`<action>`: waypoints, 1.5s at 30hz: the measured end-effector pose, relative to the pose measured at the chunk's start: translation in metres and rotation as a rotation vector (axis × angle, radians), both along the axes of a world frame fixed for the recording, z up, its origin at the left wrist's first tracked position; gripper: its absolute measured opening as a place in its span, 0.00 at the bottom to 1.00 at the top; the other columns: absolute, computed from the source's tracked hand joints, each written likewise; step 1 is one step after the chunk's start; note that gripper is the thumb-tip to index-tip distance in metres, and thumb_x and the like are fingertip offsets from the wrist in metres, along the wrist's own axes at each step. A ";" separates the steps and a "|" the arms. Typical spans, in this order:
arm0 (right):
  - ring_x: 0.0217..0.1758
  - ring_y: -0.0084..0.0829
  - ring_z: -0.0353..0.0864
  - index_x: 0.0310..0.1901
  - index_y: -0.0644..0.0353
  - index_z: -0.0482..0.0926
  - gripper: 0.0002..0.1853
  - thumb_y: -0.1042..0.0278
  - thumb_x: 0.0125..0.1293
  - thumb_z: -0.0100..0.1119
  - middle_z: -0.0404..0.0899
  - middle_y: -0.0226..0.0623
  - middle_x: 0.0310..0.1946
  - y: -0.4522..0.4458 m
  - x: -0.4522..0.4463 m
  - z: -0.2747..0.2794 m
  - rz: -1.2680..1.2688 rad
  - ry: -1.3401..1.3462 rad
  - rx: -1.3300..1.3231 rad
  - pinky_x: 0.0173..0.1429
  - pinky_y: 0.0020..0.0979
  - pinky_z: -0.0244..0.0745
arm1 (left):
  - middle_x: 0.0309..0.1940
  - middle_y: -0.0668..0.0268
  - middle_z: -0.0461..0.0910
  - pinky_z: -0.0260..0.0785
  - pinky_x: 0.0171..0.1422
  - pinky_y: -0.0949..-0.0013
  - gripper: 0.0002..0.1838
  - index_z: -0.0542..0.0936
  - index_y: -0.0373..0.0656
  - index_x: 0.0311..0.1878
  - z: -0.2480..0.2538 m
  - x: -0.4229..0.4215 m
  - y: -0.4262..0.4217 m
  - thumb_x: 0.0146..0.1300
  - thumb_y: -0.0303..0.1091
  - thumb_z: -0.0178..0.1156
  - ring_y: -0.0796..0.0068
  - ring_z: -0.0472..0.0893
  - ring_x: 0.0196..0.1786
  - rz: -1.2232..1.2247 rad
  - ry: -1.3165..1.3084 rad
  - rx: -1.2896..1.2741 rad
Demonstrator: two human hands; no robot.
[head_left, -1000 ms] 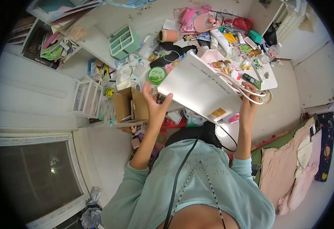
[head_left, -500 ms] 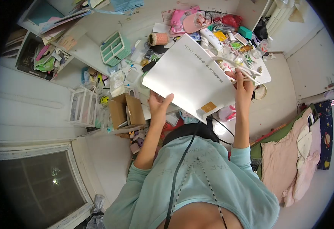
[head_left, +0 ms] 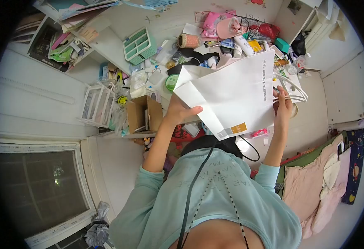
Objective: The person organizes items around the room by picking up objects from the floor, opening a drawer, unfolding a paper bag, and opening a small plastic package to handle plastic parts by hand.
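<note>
A white paper bag point(head_left: 236, 95) with dark printing and a gold patch is held up over the front of the cluttered desk, its side fold facing left. My left hand point(head_left: 181, 111) grips the bag's lower left edge, thumb on the near face and fingers hidden behind. At the bag's right edge, my right hand point(head_left: 282, 103) has its fingers curled round white cord loops point(head_left: 296, 93). A green round tub point(head_left: 171, 82) lies just beyond my left hand. Left of that hand stands an open cardboard box point(head_left: 137, 116).
A mint basket point(head_left: 139, 46), a woven pot point(head_left: 189, 40), a white tube point(head_left: 244, 45) and many small items cover the desk. To the left is a white rack point(head_left: 96, 106). Clothes point(head_left: 302, 182) lie at the right. A black cable point(head_left: 196, 178) hangs before my shirt.
The bag has turned and opened out, so its side fold now shows on the left. Both my hands have shifted to the right, the right one slightly lower. The camera view has shifted too.
</note>
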State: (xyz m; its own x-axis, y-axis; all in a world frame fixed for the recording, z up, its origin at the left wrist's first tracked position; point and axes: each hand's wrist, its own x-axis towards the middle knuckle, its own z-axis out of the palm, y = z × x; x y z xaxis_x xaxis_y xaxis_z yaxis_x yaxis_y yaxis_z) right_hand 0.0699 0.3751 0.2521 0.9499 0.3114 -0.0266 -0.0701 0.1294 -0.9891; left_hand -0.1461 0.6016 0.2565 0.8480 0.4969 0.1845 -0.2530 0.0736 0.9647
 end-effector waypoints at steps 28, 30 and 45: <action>0.49 0.28 0.72 0.60 0.55 0.60 0.24 0.56 0.65 0.44 0.71 0.35 0.51 -0.065 0.015 -0.060 0.207 -0.121 -0.366 0.52 0.31 0.63 | 0.51 0.62 0.67 0.66 0.55 0.55 0.24 0.67 0.42 0.51 0.023 -0.234 0.125 0.53 0.39 0.61 0.62 0.67 0.55 1.331 -0.394 -0.498; 0.48 0.28 0.72 0.60 0.55 0.60 0.24 0.56 0.65 0.44 0.71 0.36 0.50 -0.062 0.018 -0.064 0.207 -0.120 -0.366 0.51 0.30 0.64 | 0.52 0.60 0.67 0.67 0.53 0.55 0.26 0.65 0.40 0.53 0.028 -0.248 0.141 0.53 0.39 0.61 0.60 0.68 0.54 1.416 -0.397 -0.476; 0.44 0.28 0.74 0.59 0.61 0.60 0.21 0.67 0.65 0.45 0.72 0.42 0.47 -0.060 0.001 -0.037 0.162 -0.173 -0.440 0.49 0.27 0.68 | 0.62 0.42 0.37 0.51 0.63 0.50 0.58 0.30 0.40 0.64 -0.041 -0.259 0.318 0.44 0.60 0.59 0.46 0.43 0.65 1.003 0.295 -0.916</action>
